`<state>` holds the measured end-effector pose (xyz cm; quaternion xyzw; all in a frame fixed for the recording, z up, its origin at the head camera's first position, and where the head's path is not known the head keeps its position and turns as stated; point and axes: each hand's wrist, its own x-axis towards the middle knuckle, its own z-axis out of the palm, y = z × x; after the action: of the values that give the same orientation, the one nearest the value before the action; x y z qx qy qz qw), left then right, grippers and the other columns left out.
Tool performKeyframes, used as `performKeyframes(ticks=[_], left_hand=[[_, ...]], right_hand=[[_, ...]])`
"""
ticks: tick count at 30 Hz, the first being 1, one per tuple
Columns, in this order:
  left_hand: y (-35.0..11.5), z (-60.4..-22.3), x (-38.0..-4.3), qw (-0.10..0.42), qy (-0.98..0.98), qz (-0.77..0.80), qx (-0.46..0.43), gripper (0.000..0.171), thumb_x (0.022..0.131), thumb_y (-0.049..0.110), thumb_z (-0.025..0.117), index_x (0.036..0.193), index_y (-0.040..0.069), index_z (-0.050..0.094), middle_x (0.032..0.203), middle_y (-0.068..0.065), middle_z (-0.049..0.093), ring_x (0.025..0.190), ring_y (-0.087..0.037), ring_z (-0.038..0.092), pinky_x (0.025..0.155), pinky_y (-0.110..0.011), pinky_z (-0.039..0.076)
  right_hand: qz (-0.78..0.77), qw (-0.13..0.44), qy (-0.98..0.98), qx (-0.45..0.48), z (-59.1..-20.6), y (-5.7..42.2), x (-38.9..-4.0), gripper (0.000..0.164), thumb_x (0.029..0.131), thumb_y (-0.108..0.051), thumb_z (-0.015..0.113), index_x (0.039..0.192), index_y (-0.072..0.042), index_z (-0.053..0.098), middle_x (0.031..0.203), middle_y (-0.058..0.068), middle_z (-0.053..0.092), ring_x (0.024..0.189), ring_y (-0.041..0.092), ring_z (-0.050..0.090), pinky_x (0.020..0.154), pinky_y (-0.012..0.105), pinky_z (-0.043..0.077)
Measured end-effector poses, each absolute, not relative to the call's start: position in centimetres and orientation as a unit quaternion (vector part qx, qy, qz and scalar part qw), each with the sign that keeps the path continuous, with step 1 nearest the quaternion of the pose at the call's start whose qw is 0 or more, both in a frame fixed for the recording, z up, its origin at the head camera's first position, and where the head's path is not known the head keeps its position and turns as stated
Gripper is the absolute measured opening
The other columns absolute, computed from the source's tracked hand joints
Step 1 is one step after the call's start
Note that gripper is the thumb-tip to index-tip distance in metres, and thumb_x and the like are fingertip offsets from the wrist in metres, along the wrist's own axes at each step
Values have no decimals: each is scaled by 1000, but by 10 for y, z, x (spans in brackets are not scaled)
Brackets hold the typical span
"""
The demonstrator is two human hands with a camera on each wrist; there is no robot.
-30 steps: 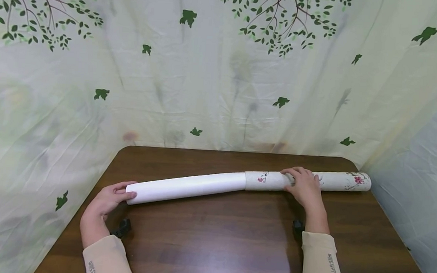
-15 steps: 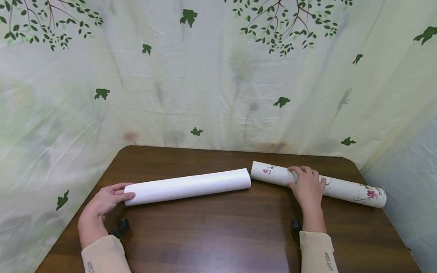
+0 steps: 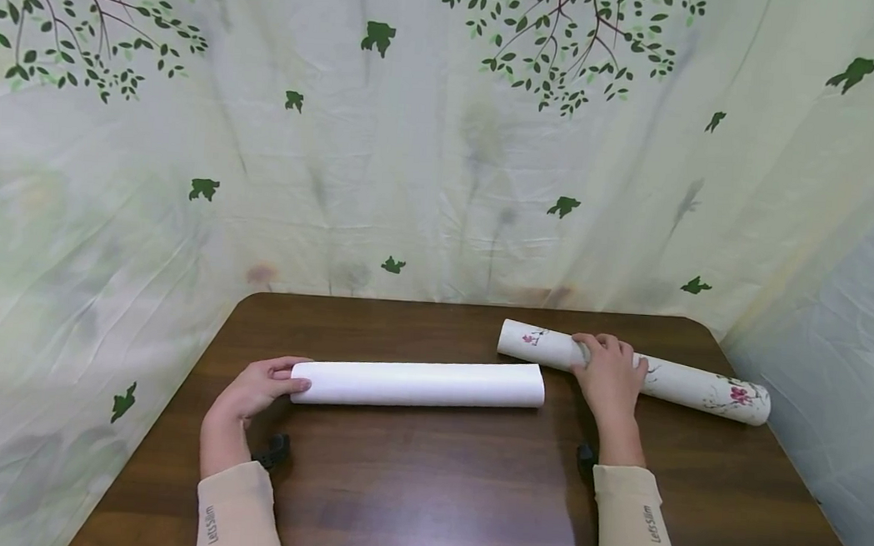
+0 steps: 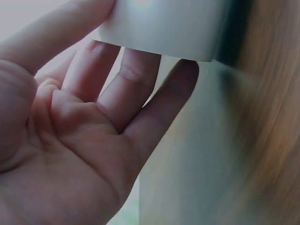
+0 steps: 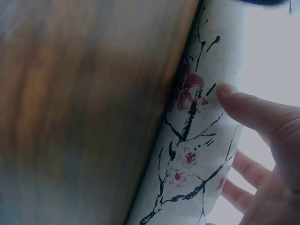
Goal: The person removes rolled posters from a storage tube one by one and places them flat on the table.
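A plain white paper roll [image 3: 418, 385] lies across the middle of the table. My left hand [image 3: 253, 391] pinches its left end between thumb and fingers; the left wrist view shows the fingertips at the rim of the roll's end [image 4: 159, 30]. Behind and to the right, a floral-printed tube [image 3: 689, 384] with red blossoms and dark branches slants down to the right. My right hand [image 3: 612, 380] grips it around the middle from above, hiding that stretch. In the right wrist view, the thumb lies along the tube's printed side [image 5: 199, 154]. The roll's right end stands just in front of the tube's left end.
The brown wooden table [image 3: 409, 488] ends at a far edge close behind the tube. A pale curtain [image 3: 429, 156] with leaf prints hangs around it. A dark wrist device [image 3: 273, 451] sits below my left wrist, another [image 3: 587, 456] by my right.
The white roll has come out of the floral tube's left end and swung level, shifting right and nearer with my left hand. My right hand turned the tube so its right end points nearer me.
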<state>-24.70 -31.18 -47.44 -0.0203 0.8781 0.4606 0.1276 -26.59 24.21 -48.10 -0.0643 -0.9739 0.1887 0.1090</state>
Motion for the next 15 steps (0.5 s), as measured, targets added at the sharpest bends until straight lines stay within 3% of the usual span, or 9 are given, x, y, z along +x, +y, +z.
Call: performKeyframes(ticks=[15], left_hand=[[-265, -476, -263, 136, 859, 493, 23, 58, 94, 29, 82, 144, 5, 64, 127, -17, 77, 102, -14, 68, 91, -31, 51]], right_hand=[[228, 68, -969, -69, -474, 280, -256, 63, 99, -34, 76, 155, -20, 53, 161, 29, 41, 149, 57, 28, 115, 86, 7]])
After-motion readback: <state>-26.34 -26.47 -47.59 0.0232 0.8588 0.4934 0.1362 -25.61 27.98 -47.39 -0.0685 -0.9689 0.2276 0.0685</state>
